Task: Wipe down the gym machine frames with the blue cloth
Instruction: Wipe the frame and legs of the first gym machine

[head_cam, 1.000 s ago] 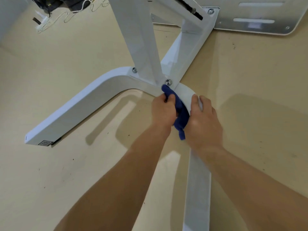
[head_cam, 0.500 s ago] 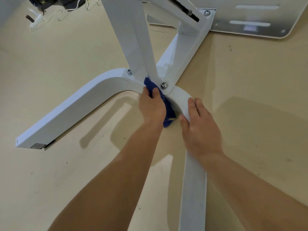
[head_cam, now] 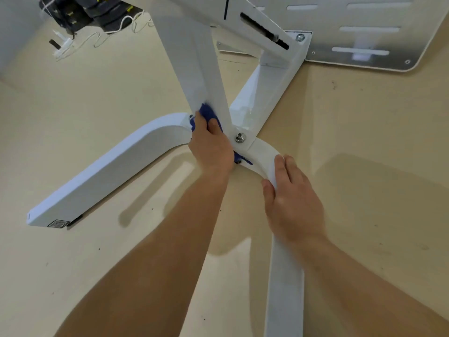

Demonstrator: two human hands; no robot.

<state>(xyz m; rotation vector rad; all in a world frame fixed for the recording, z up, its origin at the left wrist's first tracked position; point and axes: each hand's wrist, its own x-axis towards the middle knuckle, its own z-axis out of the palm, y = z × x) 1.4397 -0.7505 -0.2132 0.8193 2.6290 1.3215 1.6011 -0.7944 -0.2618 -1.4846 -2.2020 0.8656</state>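
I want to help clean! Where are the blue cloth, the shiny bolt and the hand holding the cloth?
Blue cloth [head_cam: 207,112]: head view, bunched top part above the fingers.
Bolt [head_cam: 240,137]: head view, its shiny head.
Left hand [head_cam: 211,148]: head view, back of the hand.

Left hand [head_cam: 211,147] and right hand [head_cam: 294,203] were both bare, uncovered from fingertips to wrist. Knuckles, tendon lines and finger creases showed plainly on the right one. Left forearm [head_cam: 158,251] and right forearm [head_cam: 364,276] were bare too, all the way to the bottom edge of the view: smooth, fairly slender at the wrist, widening toward the elbow. Upper arms and torso were outside the picture, so what was worn there couldn't be told.
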